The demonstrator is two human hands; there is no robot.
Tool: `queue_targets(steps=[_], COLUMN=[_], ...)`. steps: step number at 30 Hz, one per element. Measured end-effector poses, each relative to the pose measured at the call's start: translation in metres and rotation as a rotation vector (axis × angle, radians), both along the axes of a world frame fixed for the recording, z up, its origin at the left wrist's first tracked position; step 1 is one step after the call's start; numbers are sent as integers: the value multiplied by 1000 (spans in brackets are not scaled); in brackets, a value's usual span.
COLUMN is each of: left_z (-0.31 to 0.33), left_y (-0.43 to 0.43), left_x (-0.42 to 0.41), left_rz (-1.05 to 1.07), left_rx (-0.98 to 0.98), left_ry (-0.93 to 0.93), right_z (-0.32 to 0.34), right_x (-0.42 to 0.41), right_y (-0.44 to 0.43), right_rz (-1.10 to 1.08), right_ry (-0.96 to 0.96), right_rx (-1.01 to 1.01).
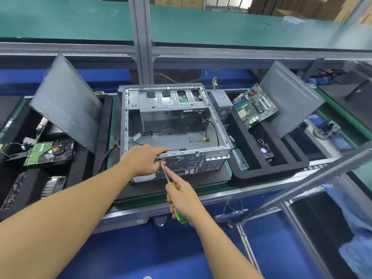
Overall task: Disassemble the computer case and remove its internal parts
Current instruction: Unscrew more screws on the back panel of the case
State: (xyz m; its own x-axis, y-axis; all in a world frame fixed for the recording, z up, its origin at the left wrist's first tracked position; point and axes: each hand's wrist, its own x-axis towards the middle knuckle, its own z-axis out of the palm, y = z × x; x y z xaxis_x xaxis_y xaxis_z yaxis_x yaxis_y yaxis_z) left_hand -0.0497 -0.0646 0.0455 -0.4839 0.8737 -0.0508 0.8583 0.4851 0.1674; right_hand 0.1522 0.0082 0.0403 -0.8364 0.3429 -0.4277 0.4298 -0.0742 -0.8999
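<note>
The grey metal computer case point(173, 125) sat centre, nearly gutted. A green motherboard point(254, 105) lay in the black foam tray point(281, 170) at right. The left hand point(141, 160) gripped the case's near rim. The right hand point(184, 196) clasped a green-and-yellow screwdriver point(179, 216) against the rear panel.

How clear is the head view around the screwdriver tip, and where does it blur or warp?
Head view, centre: screwdriver and computer case are sharp, evenly lit, no harsh glare. Head view, edges: the metal rails bow from the wide lens; top right corner is smeared.
</note>
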Motion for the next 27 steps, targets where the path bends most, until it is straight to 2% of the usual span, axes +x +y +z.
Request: queue_targets(steps=[5, 9, 15, 18, 24, 27], left_z=[-1, -2, -5, -6, -3, -3], left_y=[0, -1, 1, 1, 1, 3], left_x=[0, -1, -4, -5, -5, -5], left_rz=[-14, -24, -25, -35, -46, -2], left_rx=[16, 44, 37, 21, 33, -17], left_ry=[3, 8, -12, -28, -80, -132], right_z=[-2, -4, -5, -6, -2, -1], right_x=[0, -1, -4, -4, -8, -6], right_y=[-1, -3, -4, -2, -2, -8], right_rz=[-27, -95, -199, -177, -79, -96], right_ry=[-8, -16, 32, 34, 5, 21], right_rx=[-43, -162, -688, -821, -907, -820])
